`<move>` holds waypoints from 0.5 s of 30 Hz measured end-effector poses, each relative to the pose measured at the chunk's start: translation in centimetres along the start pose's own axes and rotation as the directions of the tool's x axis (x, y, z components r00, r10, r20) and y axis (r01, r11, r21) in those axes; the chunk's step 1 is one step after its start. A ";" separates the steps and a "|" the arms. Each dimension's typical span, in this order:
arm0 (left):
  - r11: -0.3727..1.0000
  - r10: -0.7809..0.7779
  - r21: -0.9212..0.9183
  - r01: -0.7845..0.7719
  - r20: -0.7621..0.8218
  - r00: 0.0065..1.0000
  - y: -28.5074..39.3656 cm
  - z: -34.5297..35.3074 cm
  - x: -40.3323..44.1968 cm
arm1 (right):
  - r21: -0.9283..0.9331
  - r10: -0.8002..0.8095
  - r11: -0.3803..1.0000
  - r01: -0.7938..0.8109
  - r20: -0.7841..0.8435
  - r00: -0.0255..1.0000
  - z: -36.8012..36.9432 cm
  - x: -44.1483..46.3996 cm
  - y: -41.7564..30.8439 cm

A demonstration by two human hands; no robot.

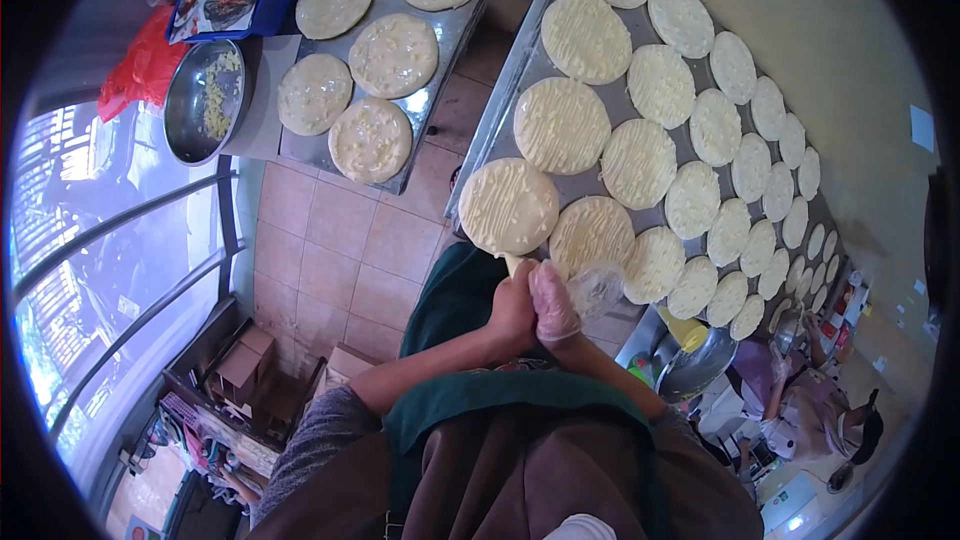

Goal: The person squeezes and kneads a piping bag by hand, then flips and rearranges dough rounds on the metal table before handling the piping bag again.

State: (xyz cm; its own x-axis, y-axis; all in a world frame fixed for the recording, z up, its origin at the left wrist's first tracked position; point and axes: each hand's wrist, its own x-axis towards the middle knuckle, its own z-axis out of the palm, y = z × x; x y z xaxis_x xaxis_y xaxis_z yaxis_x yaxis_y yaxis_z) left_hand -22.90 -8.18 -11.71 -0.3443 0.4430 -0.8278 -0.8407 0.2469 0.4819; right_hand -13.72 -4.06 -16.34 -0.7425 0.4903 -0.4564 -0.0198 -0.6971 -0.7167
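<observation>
My left hand, bare, is closed around the narrow front part of a clear plastic piping bag. My right hand wears a clear plastic glove and grips the bag just behind it. The bag's pale tip points at the near edge of a round flat dough, which carries wavy cream lines over part of its top and some small pale bits. Right beside it lies another round dough striped with the same cream. My fingers hide much of the bag.
Many cream-striped dough rounds stand in rows on the long metal table. Across the tiled floor, a second tray bears glossy rounds beside a steel bowl with yellow bits. A co-worker stands at right near a large metal bowl.
</observation>
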 end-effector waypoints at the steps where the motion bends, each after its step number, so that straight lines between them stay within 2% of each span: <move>1: 0.968 -0.135 -0.212 0.132 0.002 0.991 0.2 0.5 0.2 | 0.123 -0.039 0.992 0.037 0.020 0.999 1.2 0.2 -0.8; 2: 0.985 -0.084 -0.148 0.087 0.022 0.996 0.8 1.2 0.9 | 0.077 -0.150 0.987 0.142 0.110 0.982 0.7 2.0 -1.7; 4: 1.000 0.017 -0.022 -0.015 0.076 0.997 4.5 3.4 2.9 | 0.012 -0.350 0.932 0.364 0.299 0.888 -0.7 6.1 -3.8; 6: 0.999 0.032 0.003 -0.033 0.114 0.993 4.6 4.3 5.1 | -0.275 -0.408 0.828 0.489 0.302 0.862 -2.9 6.6 -3.9; 7: 0.999 0.037 0.015 -0.039 0.133 0.990 4.2 4.4 5.9 | -0.526 -0.411 0.721 0.451 0.200 0.889 -3.5 6.5 -3.5; 8: 0.982 0.095 0.150 -0.113 0.127 0.987 2.9 3.8 5.8 | -0.498 -0.393 0.769 0.401 0.127 0.911 -3.9 5.8 -2.9; 9: 0.941 0.151 0.284 -0.182 0.127 0.980 0.9 2.4 4.9 | -0.344 -0.275 0.906 0.246 -0.037 0.961 -0.4 4.6 -4.4; 10: 0.878 0.207 0.411 -0.245 0.134 0.969 -0.5 1.3 3.6 | -0.221 -0.157 0.968 0.120 -0.153 0.976 1.7 3.2 -5.0; 11: 0.848 0.214 0.463 -0.259 0.148 0.966 -0.5 0.5 1.6 | -0.102 -0.060 0.994 0.038 -0.223 0.973 3.2 2.0 -5.0; 13: 0.795 0.200 0.547 -0.262 0.172 0.965 -1.2 -0.4 -0.4 | 0.064 -0.086 0.993 0.099 -0.177 0.980 1.9 1.4 -3.0; 14: 0.887 0.160 0.415 -0.200 0.130 0.978 -1.8 -0.3 0.3 | 0.147 -0.101 0.981 0.125 -0.160 0.982 1.3 1.0 -1.9; 15: 0.953 0.115 0.270 -0.137 0.097 0.989 -1.7 0.4 1.6 | 0.072 -0.150 0.984 0.166 -0.188 0.971 2.1 1.9 -3.0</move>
State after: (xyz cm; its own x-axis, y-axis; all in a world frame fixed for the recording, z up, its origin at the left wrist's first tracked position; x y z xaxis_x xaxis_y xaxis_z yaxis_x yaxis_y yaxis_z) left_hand -21.82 -7.56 -13.77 -0.3962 0.5498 -0.7353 -0.6410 0.4077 0.6503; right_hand -16.50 -2.09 -13.93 -0.5917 0.6788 -0.4349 -0.1905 -0.6419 -0.7428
